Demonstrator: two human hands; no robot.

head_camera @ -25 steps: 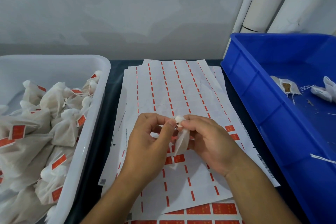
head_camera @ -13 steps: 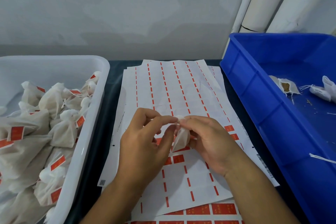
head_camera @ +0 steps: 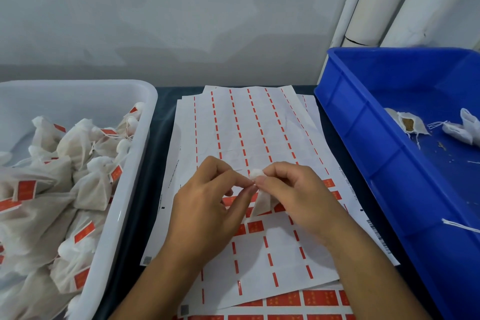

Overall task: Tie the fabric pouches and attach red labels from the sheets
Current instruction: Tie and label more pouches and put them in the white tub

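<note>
Dark tabletop (head_camera: pixel 166 112) carried label sheets (head_camera: pixel 259 138). We pinched pouch (head_camera: pixel 262 201) above sheets: left hand (head_camera: pixel 205 205) and right hand (head_camera: pixel 298 197) both nipped gathered neck. Judged it light, soft, floppy; best held at neck, not body.

A single wide-angle camera, worn on the person's head, looks forward and steeply down over the work surface from close above. The left hand (head_camera: pixel 207 205) and right hand (head_camera: pixel 296 197) sit near the middle of the view, both forearms running in from the bottom edge. The label sheets (head_camera: pixel 249 127) fill the centre, the white bin (head_camera: pixel 135 163) is cut off at the left edge, and the blue crate (head_camera: pixel 363 153) at the right. The grey wall (head_camera: pixel 181 13) spans the top. Straight edges bow toward the borders.
</note>
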